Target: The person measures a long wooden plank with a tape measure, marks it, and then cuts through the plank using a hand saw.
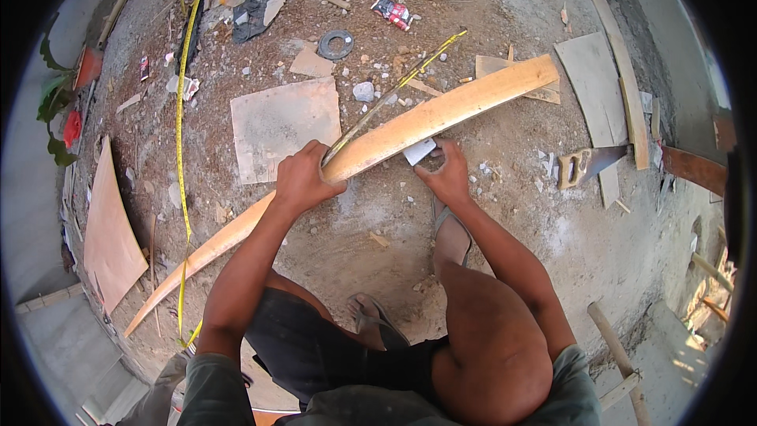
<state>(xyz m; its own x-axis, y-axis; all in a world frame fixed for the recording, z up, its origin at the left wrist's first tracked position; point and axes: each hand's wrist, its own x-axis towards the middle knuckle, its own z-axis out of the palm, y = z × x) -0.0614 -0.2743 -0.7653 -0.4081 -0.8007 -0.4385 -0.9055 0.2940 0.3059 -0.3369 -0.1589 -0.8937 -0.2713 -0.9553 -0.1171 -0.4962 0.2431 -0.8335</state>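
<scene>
So, the plank (457, 109): it lies aslant ahead of the person, its long axis running from near left to far right, under the left hand and just beyond the right

Left hand (306, 177): the nearer one to the wood, in fact on it; the fingers close round it partway along, thumb at the near edge

Right hand (445, 175): on the near side of the plank, to the right of the other hand; thumb and forefinger are narrow, holding a small white piece (419, 151)

White gap: the small white piece sits close by the plank's near edge, though whether they touch is hard to tell

Dark strip (369, 116): slants from the left hand toward the far right, beyond the plank

Arms: both reach forward from the near side, elbows apart, the left forearm (251, 264) crossing above the plank

Saw (585, 166): right of the right hand, well apart
</scene>
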